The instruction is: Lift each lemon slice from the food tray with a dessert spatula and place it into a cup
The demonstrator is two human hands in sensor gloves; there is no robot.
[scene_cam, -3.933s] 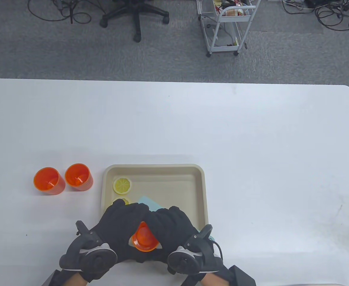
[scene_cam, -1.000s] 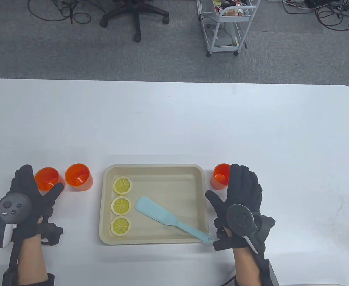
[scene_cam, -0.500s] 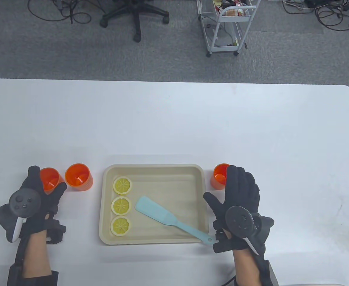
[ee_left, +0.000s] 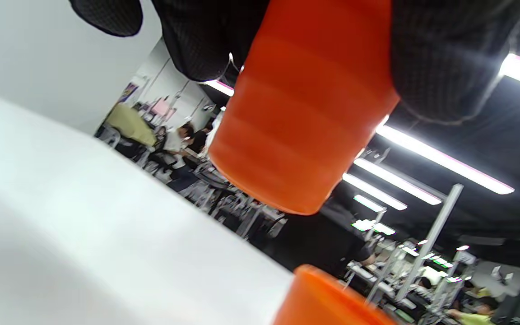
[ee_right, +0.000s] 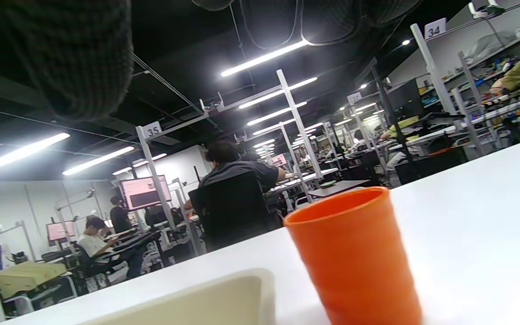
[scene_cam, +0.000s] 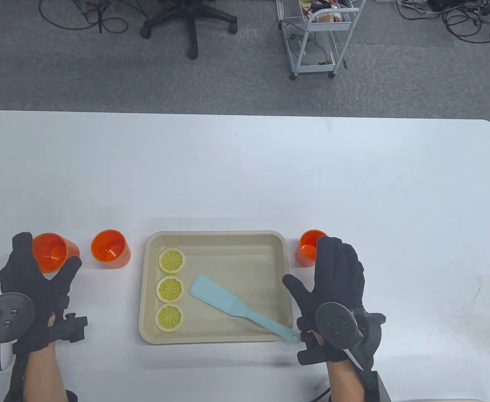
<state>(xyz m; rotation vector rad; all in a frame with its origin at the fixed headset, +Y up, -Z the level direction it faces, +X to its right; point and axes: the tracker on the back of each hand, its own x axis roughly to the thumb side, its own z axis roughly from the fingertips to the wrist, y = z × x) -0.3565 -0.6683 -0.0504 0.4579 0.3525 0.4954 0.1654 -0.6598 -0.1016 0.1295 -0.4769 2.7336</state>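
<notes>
In the tray (scene_cam: 217, 337), three lemon slices (scene_cam: 171, 289) lie in a column at its left end; we count none lifted yet. The spatula (scene_cam: 228, 303) rests inside untouched, handle over the near right rim. Our left hand (scene_cam: 35, 289) grips one orange cup (scene_cam: 51, 251), raised clear of the table in the left wrist view. A second cup (scene_cam: 110, 248) stands just beside the tray, a third (scene_cam: 307, 247) at its right. Our right hand (scene_cam: 337, 280) hovers spread, holding nothing. All three transfers remain.
</notes>
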